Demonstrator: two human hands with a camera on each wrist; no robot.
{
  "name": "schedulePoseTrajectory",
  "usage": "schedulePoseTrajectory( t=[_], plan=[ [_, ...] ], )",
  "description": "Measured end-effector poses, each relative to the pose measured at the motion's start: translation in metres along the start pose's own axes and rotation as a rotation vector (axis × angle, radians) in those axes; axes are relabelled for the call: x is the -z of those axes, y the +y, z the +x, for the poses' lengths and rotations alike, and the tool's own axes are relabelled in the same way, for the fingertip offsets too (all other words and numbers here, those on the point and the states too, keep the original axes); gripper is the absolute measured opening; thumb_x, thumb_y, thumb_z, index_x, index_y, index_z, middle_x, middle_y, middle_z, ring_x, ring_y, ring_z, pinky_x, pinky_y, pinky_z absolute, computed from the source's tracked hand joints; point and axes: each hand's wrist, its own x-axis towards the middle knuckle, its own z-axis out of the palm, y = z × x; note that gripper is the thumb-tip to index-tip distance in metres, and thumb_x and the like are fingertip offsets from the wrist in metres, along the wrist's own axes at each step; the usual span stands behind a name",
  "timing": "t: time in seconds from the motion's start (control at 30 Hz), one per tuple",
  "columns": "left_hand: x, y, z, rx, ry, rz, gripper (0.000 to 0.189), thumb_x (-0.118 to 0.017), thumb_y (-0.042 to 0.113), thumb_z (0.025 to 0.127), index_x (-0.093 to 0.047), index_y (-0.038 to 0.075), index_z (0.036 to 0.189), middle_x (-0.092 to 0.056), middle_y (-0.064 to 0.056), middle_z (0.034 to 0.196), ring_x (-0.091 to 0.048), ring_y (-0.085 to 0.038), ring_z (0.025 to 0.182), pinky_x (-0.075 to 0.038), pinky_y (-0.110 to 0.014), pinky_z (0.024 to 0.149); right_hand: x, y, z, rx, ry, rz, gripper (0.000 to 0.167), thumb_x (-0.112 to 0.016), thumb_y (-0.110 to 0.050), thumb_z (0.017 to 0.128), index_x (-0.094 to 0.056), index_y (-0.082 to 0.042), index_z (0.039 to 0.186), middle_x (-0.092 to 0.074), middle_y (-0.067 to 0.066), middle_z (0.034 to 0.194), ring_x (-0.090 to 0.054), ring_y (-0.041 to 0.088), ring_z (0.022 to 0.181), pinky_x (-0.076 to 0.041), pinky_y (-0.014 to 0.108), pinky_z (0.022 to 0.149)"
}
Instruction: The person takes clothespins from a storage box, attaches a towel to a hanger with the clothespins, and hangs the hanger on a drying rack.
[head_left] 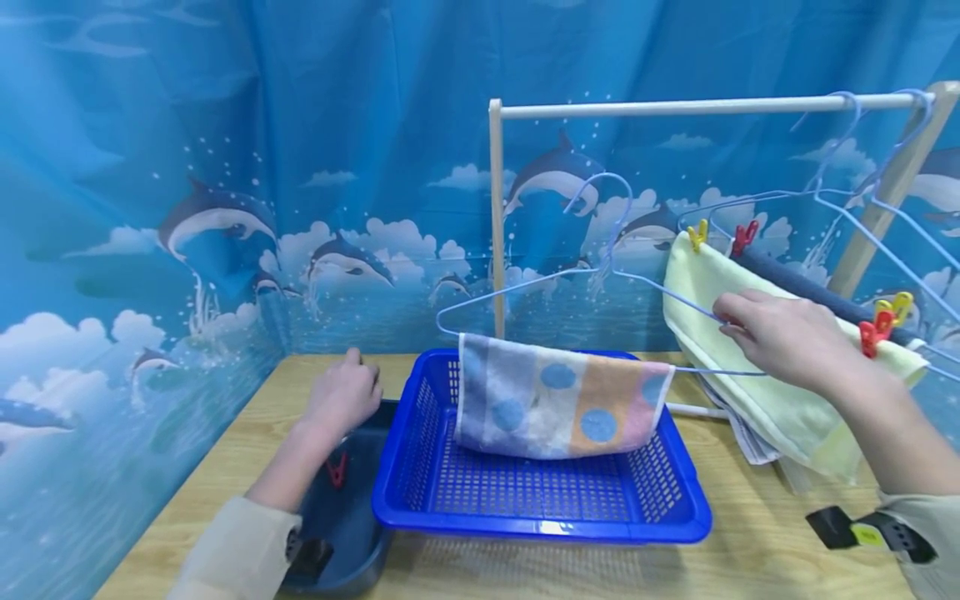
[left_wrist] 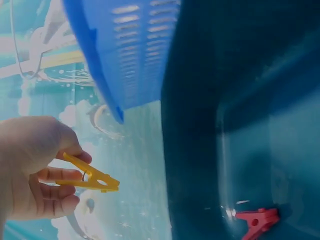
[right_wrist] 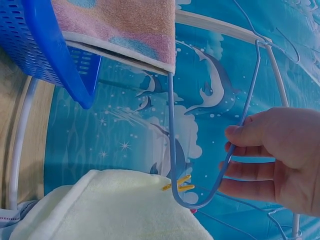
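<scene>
My right hand pinches the right arm of a light-blue wire hanger, holding it up over the blue basket. Folded over the hanger's bottom bar is a small striped towel with blue dots; it sits toward the bar's left end, with bare wire to its right. My left hand is above the dark tub at left. In the left wrist view it pinches a yellow clothespin by its handles; the head view hides this clothespin. A red clothespin lies in the tub.
At right stands a rack with a white rail and wooden posts. Hangers on it carry a pale yellow towel and a dark cloth, fastened with yellow and red clothespins. The tub stands against the basket's left side on the wooden table.
</scene>
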Motion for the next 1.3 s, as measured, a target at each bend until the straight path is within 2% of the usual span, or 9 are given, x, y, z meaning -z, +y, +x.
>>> schedulePoseTrajectory(
  t=[0.1,0.17,0.37,0.63,0.93,1.03,1.2,1.3],
  plan=[
    [0.005,0.002,-0.003,-0.011,0.055,0.032,0.016,-0.055,0.012,0.087,-0.065,0.001,0.091,-0.051,-0.017,0.092,-0.054,-0.033,0.077,-0.047,-0.045,0.055,0.001,-0.001,0.000,-0.002,-0.002,0.000,0.008,-0.061,-0.007,0.086,-0.057,-0.014,0.088,-0.055,-0.002,0.076,-0.045,0.017,0.062,-0.035,0.032,0.051],
    [0.009,0.005,-0.004,-0.013,0.082,0.021,0.018,-0.053,0.011,0.087,-0.065,0.000,0.094,-0.051,-0.016,0.093,-0.053,-0.033,0.081,-0.047,-0.045,0.057,0.001,-0.001,0.001,-0.004,-0.002,0.004,0.008,-0.060,-0.008,0.086,-0.057,-0.014,0.089,-0.056,-0.001,0.077,-0.045,0.018,0.062,-0.035,0.032,0.051],
    [0.026,0.015,-0.010,-0.031,0.133,-0.106,0.028,-0.051,0.003,0.084,-0.060,-0.007,0.108,-0.051,-0.020,0.099,-0.052,-0.034,0.090,-0.047,-0.046,0.070,0.000,-0.002,0.002,-0.004,0.020,-0.001,0.008,-0.060,-0.008,0.086,-0.058,-0.012,0.092,-0.057,0.001,0.079,-0.046,0.018,0.062,-0.035,0.031,0.050],
    [0.044,0.027,-0.012,-0.046,0.110,-0.205,0.033,-0.054,-0.002,0.080,-0.058,-0.006,0.113,-0.053,-0.021,0.103,-0.053,-0.033,0.093,-0.046,-0.045,0.075,0.000,-0.004,0.003,-0.012,0.033,0.005,0.011,-0.062,-0.007,0.085,-0.058,-0.011,0.094,-0.058,0.002,0.080,-0.047,0.019,0.063,-0.035,0.031,0.050],
    [0.054,0.036,-0.010,-0.133,0.152,-0.158,0.032,-0.059,-0.003,0.077,-0.062,-0.002,0.109,-0.056,-0.016,0.102,-0.052,-0.032,0.093,-0.045,-0.044,0.077,0.000,-0.005,0.004,-0.014,0.028,0.007,0.011,-0.063,-0.008,0.085,-0.059,-0.012,0.094,-0.058,0.002,0.081,-0.047,0.019,0.063,-0.036,0.031,0.051],
    [0.058,0.041,-0.010,-0.147,0.162,-0.171,0.032,-0.059,-0.004,0.078,-0.062,-0.002,0.110,-0.057,-0.015,0.102,-0.053,-0.031,0.093,-0.046,-0.043,0.077,-0.001,-0.005,0.004,-0.009,0.036,0.008,0.011,-0.063,-0.008,0.085,-0.059,-0.012,0.094,-0.059,0.003,0.081,-0.047,0.019,0.063,-0.036,0.032,0.051],
    [0.069,0.054,-0.011,-0.163,0.142,-0.214,0.033,-0.060,-0.003,0.080,-0.060,-0.002,0.112,-0.058,-0.016,0.106,-0.054,-0.031,0.097,-0.047,-0.042,0.079,-0.001,-0.006,0.005,-0.003,0.054,0.003,0.009,-0.063,-0.008,0.085,-0.059,-0.012,0.093,-0.058,0.002,0.079,-0.047,0.018,0.062,-0.036,0.032,0.052],
    [0.075,0.063,-0.011,-0.198,0.135,-0.218,0.033,-0.060,-0.003,0.081,-0.060,-0.002,0.114,-0.059,-0.016,0.108,-0.056,-0.030,0.097,-0.049,-0.040,0.078,-0.002,-0.006,0.006,0.004,0.054,0.003,0.009,-0.063,-0.008,0.085,-0.059,-0.012,0.092,-0.058,0.002,0.078,-0.047,0.018,0.062,-0.036,0.032,0.051]
  ],
)
